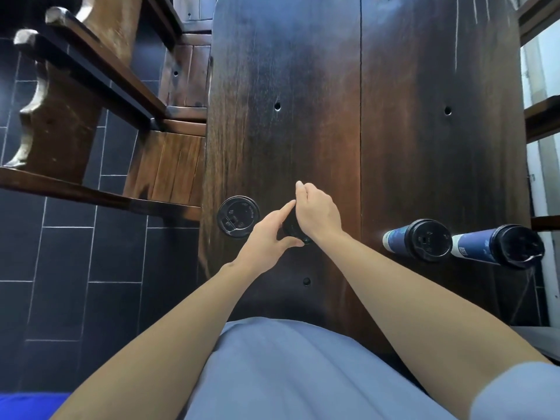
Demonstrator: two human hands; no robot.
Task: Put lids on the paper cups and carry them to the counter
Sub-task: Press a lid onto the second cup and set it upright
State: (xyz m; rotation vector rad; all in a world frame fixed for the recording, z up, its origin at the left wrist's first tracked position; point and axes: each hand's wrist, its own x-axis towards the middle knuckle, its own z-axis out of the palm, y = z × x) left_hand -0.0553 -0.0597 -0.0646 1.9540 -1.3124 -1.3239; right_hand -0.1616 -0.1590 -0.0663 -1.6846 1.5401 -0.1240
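On the dark wooden table [394, 131] both my hands meet over one paper cup with a black lid [292, 228], mostly hidden beneath them. My left hand [269, 237] holds the lid's near edge between thumb and fingers. My right hand [316, 212] curls over the lid from above. A black lid [238, 216] shows to the left at the table's edge; I cannot tell whether a cup stands under it. Two blue cups with black lids stand at the right, one nearer the middle [419, 240] and one at the table's right edge [500, 246].
A wooden bench [100, 71] stands left of the table over dark floor tiles [63, 253]. Wooden shelves [542, 116] run along the right. The table's far half stretches away beyond my hands.
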